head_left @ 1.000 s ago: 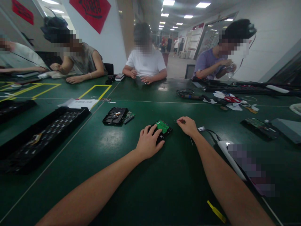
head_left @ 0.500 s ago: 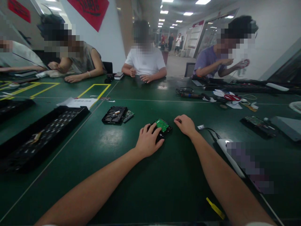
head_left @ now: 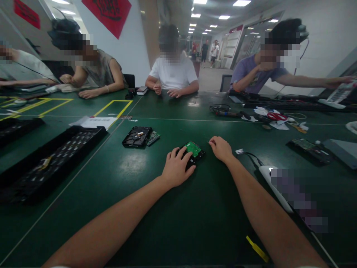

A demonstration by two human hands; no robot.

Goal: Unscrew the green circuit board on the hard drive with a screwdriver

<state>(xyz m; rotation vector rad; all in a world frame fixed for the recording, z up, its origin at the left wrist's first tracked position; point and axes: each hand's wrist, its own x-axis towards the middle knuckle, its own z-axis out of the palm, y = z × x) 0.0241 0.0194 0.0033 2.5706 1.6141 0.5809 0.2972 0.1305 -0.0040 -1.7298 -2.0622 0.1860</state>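
Note:
Under my left hand (head_left: 178, 169) lies a hard drive (head_left: 194, 149) with a green circuit board on its upper face. The fingers reach over the board's left part and the thumb rests by the near edge, holding the drive on the table. Just right of it, apart from the drive, my right hand (head_left: 221, 148) is closed in a pinch low over the table. A tiny thin tip shows at its fingertips, too small to name. Farther left lie a black drive-like case (head_left: 137, 136) and a small loose circuit board (head_left: 154, 139).
A long black tray (head_left: 52, 163) stands at left beside a paper sheet (head_left: 95, 122). To the right are a white power bank-like device (head_left: 275, 188) with a cable, another circuit-board unit (head_left: 309, 150) and a grey box (head_left: 341, 150). A yellow strip (head_left: 257, 248) lies near. Several people sit opposite.
My hands have barely moved; a tiny tip now shows at the right fingertips. The co-worker at right has stretched an arm far right with a clear bottle-like object.

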